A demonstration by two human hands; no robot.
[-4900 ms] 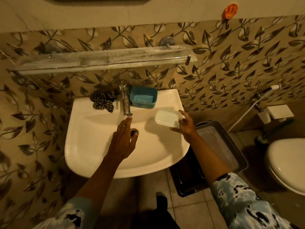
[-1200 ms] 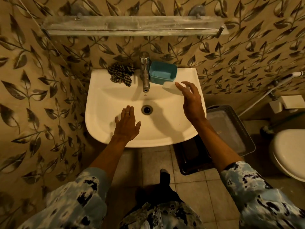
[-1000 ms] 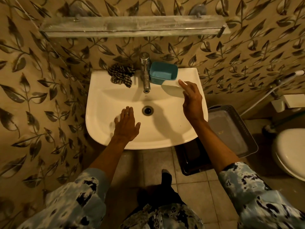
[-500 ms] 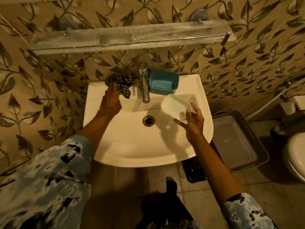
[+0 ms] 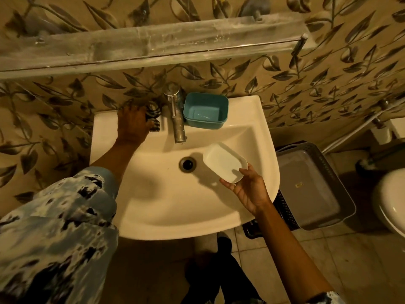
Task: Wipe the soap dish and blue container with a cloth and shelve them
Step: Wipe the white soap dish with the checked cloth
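My right hand [image 5: 248, 189] holds the white soap dish [image 5: 223, 162] by its near end, tilted above the right side of the sink basin. The blue container [image 5: 205, 110] stands empty on the sink's back ledge, right of the tap. My left hand [image 5: 132, 125] lies over the checked cloth [image 5: 153, 116] on the back left ledge, fingers curled onto it; most of the cloth is hidden under the hand. The glass shelf [image 5: 153, 46] runs along the wall above the sink.
The white sink [image 5: 153, 216] has a metal tap [image 5: 176, 119] at the back and a drain [image 5: 187, 164] in the middle. A grey plastic basket [image 5: 317, 187] sits on the floor at the right, beside a toilet [image 5: 390, 202].
My right hand has lifted the soap dish off the ledge and drawn it toward me over the basin. My left hand left the basin and reached up onto the cloth.
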